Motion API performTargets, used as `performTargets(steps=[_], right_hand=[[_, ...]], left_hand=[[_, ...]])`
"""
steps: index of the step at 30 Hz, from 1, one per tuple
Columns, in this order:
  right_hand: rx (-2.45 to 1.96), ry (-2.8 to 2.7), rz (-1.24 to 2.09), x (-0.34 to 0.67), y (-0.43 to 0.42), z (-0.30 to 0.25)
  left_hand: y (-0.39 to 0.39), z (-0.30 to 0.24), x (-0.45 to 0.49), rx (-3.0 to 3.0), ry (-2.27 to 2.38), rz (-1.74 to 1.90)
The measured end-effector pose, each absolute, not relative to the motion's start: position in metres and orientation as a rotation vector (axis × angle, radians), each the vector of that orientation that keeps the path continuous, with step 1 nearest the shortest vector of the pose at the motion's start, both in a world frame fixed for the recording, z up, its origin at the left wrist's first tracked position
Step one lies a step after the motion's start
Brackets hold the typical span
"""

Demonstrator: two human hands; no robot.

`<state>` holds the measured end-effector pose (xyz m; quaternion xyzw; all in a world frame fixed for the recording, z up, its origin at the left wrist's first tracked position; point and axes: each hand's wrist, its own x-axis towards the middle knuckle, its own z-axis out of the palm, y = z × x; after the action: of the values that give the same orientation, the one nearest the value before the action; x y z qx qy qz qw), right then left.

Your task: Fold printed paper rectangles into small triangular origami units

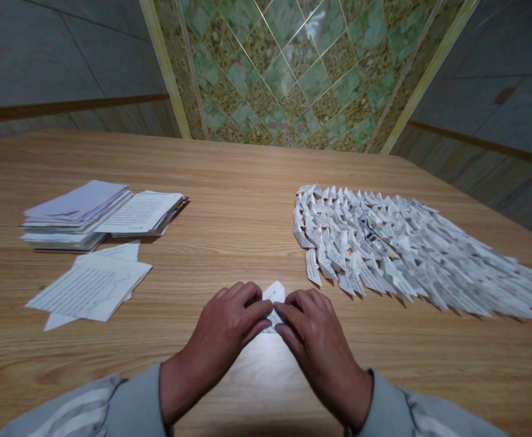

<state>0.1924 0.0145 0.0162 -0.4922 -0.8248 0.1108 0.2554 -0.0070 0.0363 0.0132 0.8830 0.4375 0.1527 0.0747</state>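
A small folded piece of printed paper [275, 292] lies on the table in front of me, pointed at its far end. My left hand [233, 325] grips its left side, thumb and fingers closed on it. From the right, my right hand [313, 325] holds the opposite side with bent fingers. The fingertips of both hands nearly meet over the middle of the paper and cover part of it. Right of my hands stand many small folded paper boats [366, 243], packed together in rows.
Loose printed sheets [93, 288] lie at the left. Behind them are a thick stack of paper [77, 209] and a lower stack [145, 212] beside it. The wood-grain table [229, 176] reaches back toward a green tiled panel [284, 67] between grey walls.
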Motion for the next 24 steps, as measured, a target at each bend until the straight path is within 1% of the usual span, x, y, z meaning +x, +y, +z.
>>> performTargets(steps=[3, 9, 17, 24], right_hand=[[-1.278, -2.240, 0.243, 0.195, 0.013, 0.018], [-1.024, -2.334, -0.025, 0.199, -0.001, 0.014], [-0.951, -2.373, -0.056, 0.205, -0.006, 0.009], [-0.954, -2.389, -0.017, 0.208, -0.005, 0.004]], left_hand=[[0.035, 0.014, -0.007, 2.661, 1.334, 0.445], [0.035, 0.013, -0.008, 2.679, 1.333, 0.474], [0.038, 0.012, -0.008, 2.731, 1.310, 0.497], [0.041, 0.010, -0.017, 2.789, 1.182, 0.591]])
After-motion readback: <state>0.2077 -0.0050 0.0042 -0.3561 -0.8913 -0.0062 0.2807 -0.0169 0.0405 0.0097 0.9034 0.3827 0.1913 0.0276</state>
